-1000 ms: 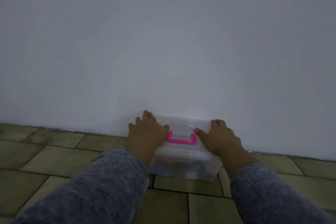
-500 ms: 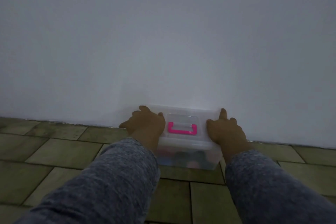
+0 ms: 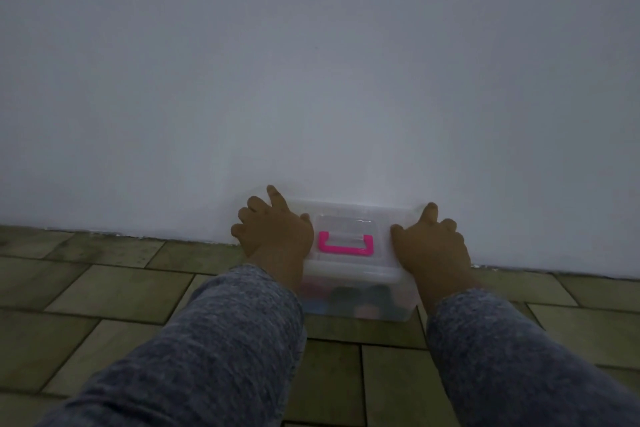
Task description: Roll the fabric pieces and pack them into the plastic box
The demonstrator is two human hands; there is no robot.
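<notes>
A clear plastic box with its lid on and a pink handle stands on the tiled floor against the white wall. Dark and coloured fabric pieces show dimly through its front wall. My left hand holds the lid's left end, thumb on top, index finger straight toward the wall, and the other fingers curled over the side. My right hand holds the right end the same way. Both arms wear grey sleeves.
The white wall rises right behind the box and fills most of the view. Greenish floor tiles spread to the left, right and front of the box.
Both hands slid outward from the lid top near the handle to the lid's two ends. The box now sits closer to the wall.
</notes>
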